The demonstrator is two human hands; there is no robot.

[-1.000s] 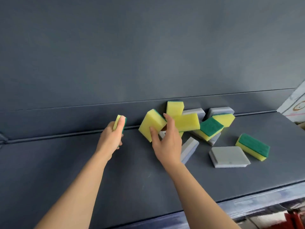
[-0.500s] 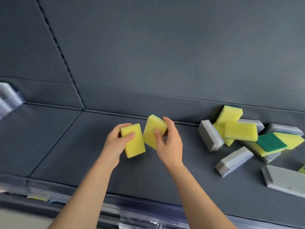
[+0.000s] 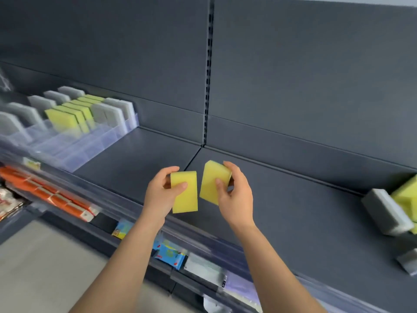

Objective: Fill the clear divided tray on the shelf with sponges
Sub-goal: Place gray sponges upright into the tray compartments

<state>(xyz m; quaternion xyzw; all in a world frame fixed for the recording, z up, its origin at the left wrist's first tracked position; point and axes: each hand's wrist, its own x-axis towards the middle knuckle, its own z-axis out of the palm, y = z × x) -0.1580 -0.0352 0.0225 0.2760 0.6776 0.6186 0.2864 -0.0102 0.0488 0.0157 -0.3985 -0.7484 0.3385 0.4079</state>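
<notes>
My left hand (image 3: pixel 159 195) grips a yellow sponge (image 3: pixel 184 195) upright, thumb across its face. Just to its right, my right hand (image 3: pixel 235 197) grips a second yellow sponge (image 3: pixel 213 180), tilted. Both sponges hang above the dark shelf (image 3: pixel 293 211), a small gap between them. The clear divided tray (image 3: pixel 90 141) sits far left on the shelf, with rows of grey and yellow sponges standing in it. A pile of loose sponges (image 3: pixel 388 213) lies at the right edge, mostly cut off.
The shelf's dark back panel (image 3: pixel 293 75) rises behind, with a slotted upright (image 3: pixel 209 64). Below the front edge, a lower shelf holds orange packs (image 3: pixel 45 195), a blue pack (image 3: pixel 169 254) and other goods. Grey floor (image 3: pixel 45 267) shows at bottom left.
The view has swung left, away from the loose pile. Both hands, each with its yellow sponge, have travelled left along the shelf, and the tray has come into view.
</notes>
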